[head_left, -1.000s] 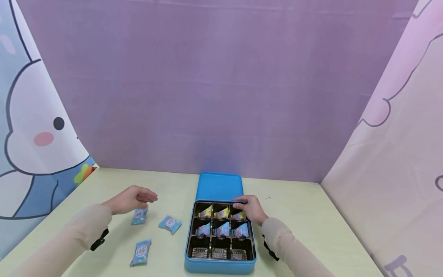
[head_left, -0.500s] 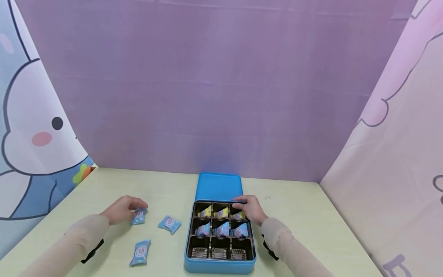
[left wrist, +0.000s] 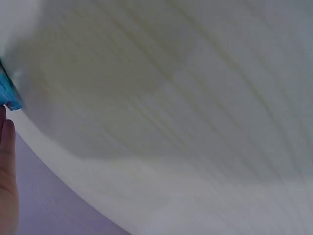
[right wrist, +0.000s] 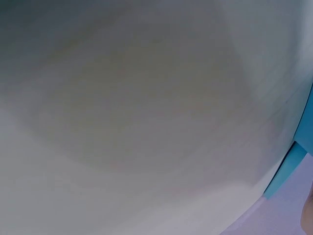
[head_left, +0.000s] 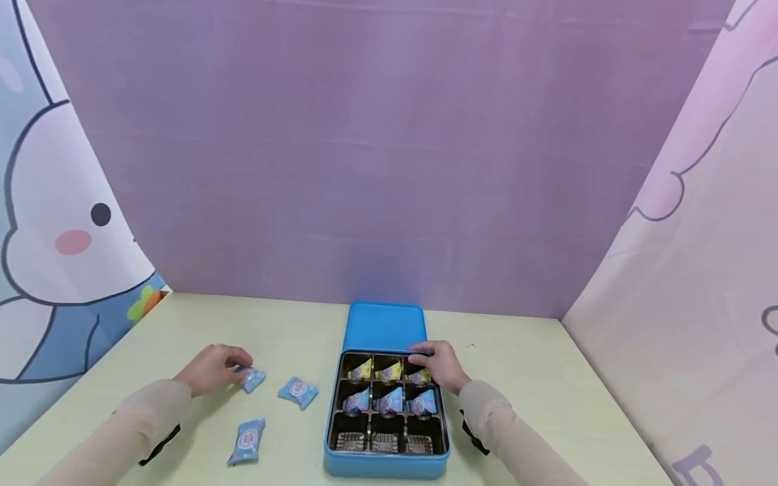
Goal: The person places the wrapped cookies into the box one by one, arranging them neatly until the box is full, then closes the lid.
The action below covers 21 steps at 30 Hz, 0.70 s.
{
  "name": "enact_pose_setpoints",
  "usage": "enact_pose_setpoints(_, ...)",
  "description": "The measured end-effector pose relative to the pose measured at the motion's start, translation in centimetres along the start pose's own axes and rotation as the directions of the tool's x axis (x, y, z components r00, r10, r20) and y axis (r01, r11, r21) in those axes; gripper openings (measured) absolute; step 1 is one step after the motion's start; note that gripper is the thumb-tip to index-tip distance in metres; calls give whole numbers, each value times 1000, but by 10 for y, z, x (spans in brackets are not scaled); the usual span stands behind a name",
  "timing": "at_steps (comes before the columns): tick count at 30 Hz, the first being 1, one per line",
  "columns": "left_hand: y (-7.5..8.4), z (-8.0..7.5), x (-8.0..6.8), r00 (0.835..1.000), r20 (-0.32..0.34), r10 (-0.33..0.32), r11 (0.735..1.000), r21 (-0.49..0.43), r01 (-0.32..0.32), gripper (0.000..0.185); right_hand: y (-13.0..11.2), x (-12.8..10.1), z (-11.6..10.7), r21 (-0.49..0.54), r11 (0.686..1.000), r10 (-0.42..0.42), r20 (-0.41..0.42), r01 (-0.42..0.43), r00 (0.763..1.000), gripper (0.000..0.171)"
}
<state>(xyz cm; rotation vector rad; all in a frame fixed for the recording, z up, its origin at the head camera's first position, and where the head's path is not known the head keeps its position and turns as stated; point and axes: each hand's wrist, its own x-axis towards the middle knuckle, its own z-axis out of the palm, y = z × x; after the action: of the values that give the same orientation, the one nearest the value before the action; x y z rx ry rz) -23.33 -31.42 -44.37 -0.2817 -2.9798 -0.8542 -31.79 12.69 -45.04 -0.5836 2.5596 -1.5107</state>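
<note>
A small blue wrapped candy point(head_left: 252, 380) lies at the fingertips of my left hand point(head_left: 209, 370), pinched between thumb and fingers low over the table. In the left wrist view, part of the candy point(left wrist: 7, 93) shows at the edge beside the fingers. My right hand point(head_left: 446, 368) grips the far right corner of a blue tin box point(head_left: 385, 466), its thumb over the rim. Inside is a dark divided tray: yellow candies point(head_left: 389, 372) fill the far row, blue candies point(head_left: 389, 402) the middle row, and the near row's compartments point(head_left: 385, 435) show bare bottoms.
Two more blue wrapped candies, one nearer the box point(head_left: 298, 391) and one nearer the front point(head_left: 247, 442), lie on the pale table point(head_left: 516, 405). A blue lid point(head_left: 385, 325) sits behind the box. A purple backdrop point(head_left: 389, 169) rises at the table's far edge.
My left hand has come down and left onto the farthest loose candy, which has since turned and shifted slightly right. The right hand has stayed at the box corner.
</note>
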Motion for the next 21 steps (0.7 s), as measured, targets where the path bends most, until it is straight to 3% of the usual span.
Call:
enact_pose_setpoints(11,3,-1,-2,999,-44,22,1000,21,-21,22,-1,0,-2,-9,1000,5,0,-5,1000,28)
enact_pose_setpoints(18,7,-4,3,999,35,21,985,-170,-15,32,0,1,-1,-2,1000,5,3,-5,1000,28)
enact_pose_setpoints(21,6,-4,4,993,92,70,976,-211,-49,34,-1,1,0,-2,1000,6,4,-6,1000,28)
